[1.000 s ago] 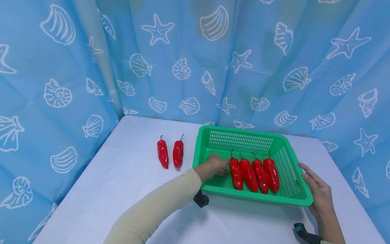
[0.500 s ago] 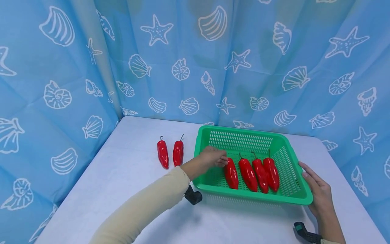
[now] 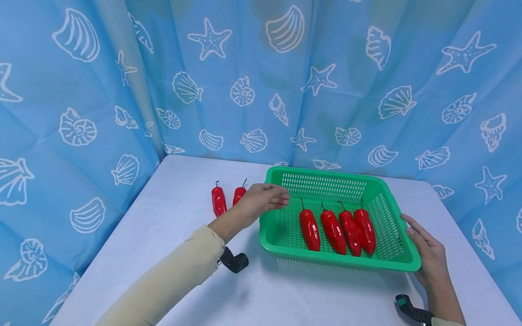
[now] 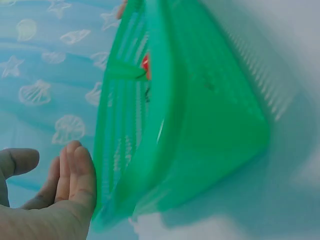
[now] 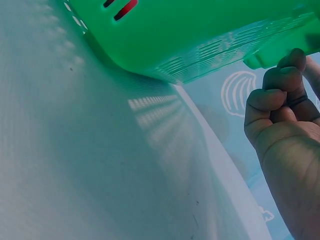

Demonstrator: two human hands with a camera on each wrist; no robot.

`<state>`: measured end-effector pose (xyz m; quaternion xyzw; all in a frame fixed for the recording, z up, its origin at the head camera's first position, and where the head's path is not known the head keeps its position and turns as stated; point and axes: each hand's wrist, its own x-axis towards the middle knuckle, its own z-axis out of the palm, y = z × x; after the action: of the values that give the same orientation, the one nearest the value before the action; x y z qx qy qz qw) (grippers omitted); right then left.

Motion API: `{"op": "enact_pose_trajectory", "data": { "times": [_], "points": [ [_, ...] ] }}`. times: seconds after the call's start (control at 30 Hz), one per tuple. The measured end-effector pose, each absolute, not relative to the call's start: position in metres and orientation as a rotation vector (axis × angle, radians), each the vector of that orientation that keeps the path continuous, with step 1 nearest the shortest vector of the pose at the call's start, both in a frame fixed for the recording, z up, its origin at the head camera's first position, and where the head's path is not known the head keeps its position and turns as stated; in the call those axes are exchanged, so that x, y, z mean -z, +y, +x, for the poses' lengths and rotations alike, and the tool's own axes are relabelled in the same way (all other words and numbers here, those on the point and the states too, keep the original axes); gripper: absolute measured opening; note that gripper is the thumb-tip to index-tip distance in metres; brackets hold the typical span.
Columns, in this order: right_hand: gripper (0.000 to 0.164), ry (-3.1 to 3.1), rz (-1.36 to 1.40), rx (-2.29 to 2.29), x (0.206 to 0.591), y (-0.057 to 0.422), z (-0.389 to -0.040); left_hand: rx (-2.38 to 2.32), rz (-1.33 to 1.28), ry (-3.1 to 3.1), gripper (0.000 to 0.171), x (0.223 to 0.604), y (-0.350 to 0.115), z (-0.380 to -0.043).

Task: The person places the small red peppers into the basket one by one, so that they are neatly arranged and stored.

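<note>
Several glossy red chili peppers [image 3: 310,230] with thin dark stems lie side by side in the green plastic basket [image 3: 326,258], toward its right half. My left hand [image 3: 261,199] is over the basket's left rim, holding nothing, with its fingers loosely extended and the thumb apart in the left wrist view. Two more red chili peppers [image 3: 219,201] lie on the table left of the basket, one partly hidden behind my left hand. At the basket's right end, my right hand [image 3: 431,260] grips the rim; in the right wrist view its fingers curl in close beside the green wall.
A white cloth [image 3: 318,299] covers the table. Blue curtains [image 3: 244,117] printed with white shells and starfish hang along the back and sides. Black wrist cameras [image 3: 234,260] stick out beneath both forearms.
My left hand has let go of the leftmost pepper in the basket after shifting it slightly left, then has drawn up and left to the rim. My right hand stays at the basket's right end.
</note>
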<state>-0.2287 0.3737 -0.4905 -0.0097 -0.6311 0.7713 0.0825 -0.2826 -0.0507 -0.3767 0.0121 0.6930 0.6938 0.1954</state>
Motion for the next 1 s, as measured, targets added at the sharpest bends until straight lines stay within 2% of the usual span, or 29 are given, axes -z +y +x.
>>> {"op": "enact_pose_trajectory", "data": {
  "times": [0.23, 0.77, 1.0],
  "points": [
    [0.044, -1.875, -0.038, -2.313, 0.491, 0.375, -0.230, -2.077, -0.025, 1.891, 0.037, 0.374, -0.078, -0.286],
    [0.043, -1.864, -0.049, -2.331, 0.491, 0.374, -0.230, -2.131, -0.243, 1.967, 0.038, 0.397, -0.126, -0.284],
    [0.042, -1.858, -0.051, -2.337, 0.492, 0.374, -0.231, -2.099, -0.331, 2.049, 0.050, 0.410, -0.149, -0.282]
  ]
}}
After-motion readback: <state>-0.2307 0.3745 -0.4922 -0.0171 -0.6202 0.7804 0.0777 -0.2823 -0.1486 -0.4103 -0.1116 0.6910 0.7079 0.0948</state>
